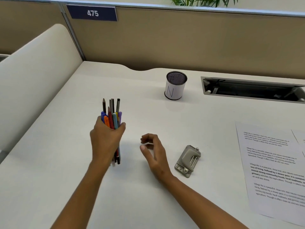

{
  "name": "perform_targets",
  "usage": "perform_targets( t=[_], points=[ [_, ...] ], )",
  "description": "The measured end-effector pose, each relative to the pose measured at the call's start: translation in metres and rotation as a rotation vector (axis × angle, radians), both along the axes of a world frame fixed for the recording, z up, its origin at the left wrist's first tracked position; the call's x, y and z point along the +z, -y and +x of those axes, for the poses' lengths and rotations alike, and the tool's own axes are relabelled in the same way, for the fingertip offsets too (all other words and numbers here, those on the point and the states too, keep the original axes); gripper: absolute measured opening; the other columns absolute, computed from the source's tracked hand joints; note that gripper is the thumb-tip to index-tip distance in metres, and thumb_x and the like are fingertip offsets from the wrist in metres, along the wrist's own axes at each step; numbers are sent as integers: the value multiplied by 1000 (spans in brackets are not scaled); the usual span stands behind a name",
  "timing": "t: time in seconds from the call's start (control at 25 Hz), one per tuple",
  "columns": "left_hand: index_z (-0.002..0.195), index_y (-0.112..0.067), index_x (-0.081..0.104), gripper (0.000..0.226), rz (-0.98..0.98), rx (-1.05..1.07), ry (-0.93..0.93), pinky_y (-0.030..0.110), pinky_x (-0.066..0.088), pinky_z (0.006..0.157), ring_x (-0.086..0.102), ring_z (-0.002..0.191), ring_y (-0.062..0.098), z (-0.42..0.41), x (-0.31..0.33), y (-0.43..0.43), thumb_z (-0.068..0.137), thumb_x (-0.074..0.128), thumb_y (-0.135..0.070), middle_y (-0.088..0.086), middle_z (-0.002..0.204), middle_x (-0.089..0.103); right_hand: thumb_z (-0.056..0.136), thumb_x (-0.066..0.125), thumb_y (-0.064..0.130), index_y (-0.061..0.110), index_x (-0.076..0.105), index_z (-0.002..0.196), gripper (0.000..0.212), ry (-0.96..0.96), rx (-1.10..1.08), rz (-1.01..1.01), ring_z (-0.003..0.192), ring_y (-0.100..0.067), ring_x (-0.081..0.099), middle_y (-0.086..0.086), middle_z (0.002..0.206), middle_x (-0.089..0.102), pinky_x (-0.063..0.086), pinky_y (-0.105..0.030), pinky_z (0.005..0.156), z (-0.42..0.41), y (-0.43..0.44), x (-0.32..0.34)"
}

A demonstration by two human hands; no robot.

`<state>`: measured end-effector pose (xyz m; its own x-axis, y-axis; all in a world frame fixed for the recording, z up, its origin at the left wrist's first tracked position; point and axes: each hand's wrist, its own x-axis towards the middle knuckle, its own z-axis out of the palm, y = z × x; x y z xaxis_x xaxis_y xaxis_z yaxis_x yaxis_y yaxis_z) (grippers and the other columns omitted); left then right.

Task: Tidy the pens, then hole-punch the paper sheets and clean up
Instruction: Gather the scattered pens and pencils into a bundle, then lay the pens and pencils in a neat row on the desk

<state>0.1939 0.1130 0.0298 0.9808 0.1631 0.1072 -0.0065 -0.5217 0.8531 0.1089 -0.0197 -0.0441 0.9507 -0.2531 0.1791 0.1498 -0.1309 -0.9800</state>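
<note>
Head view. The left hand [107, 139] was closed around a bundle of assorted coloured pens and pencils [113, 120], held roughly upright. Their upper ends fanned out above the fist; their lower ends showed below it, close to the white desk surface [66, 162], though contact with the desk could not be confirmed.

The right hand [152, 151] held nothing. Its fingers were loosely curled, with thumb and fingertips apart, and it sat low over the desk just right of the bundle.

A grey metal hole punch [188, 160] lay on the desk just right of the right hand, not touching it.

Printed white paper sheets [274, 169] lay flat at the right edge of the desk, well apart from both hands.

A cylindrical black mesh pen cup wrapped in white paper [175, 85] stood upright farther back, near the beige partition [181, 43]. It appeared empty. A recessed cable tray [254, 89] lay to its right.

A dark blue sign reading 475 [92, 13] was fixed to the partition.
</note>
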Motion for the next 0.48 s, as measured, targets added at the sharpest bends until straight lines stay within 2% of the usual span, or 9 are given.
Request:
perform_targets(
  t=[0.12, 0.24, 0.36, 0.48],
  points=[
    [104, -11, 51, 43, 259, 8, -164, 29, 41, 63, 57, 74, 25, 7, -8, -23, 77, 70, -38, 3, 86, 62, 91, 56, 23, 12, 57, 105, 18, -21, -6, -40, 98, -14, 60, 0, 103, 62, 48, -20, 85, 0, -2, -2],
    [107, -3, 46, 49, 430, -4, -266, 33, 43, 65, 56, 76, 33, 4, -25, -34, 81, 69, -37, 17, 94, 62, 91, 55, 20, 11, 58, 100, 14, -34, -27, -25, 93, -12, 61, -2, 98, 64, 48, -18, 82, 2, -2, -3],
    [104, 1, 45, 59, 496, 30, -276, 37, 42, 64, 58, 79, 39, 0, -36, -37, 77, 72, -44, 22, 95, 62, 91, 55, 19, 11, 59, 97, 11, -35, -30, -42, 91, -12, 61, -1, 95, 64, 47, -16, 80, 2, -3, -4],
    [101, 2, 48, 62, 565, 72, -167, 38, 39, 59, 50, 73, 31, -2, -42, -34, 76, 71, -50, 20, 96, 57, 91, 54, 19, 11, 59, 97, 10, -38, -37, -57, 91, -11, 60, -1, 95, 64, 46, -14, 80, 3, -3, -5]
  ],
)
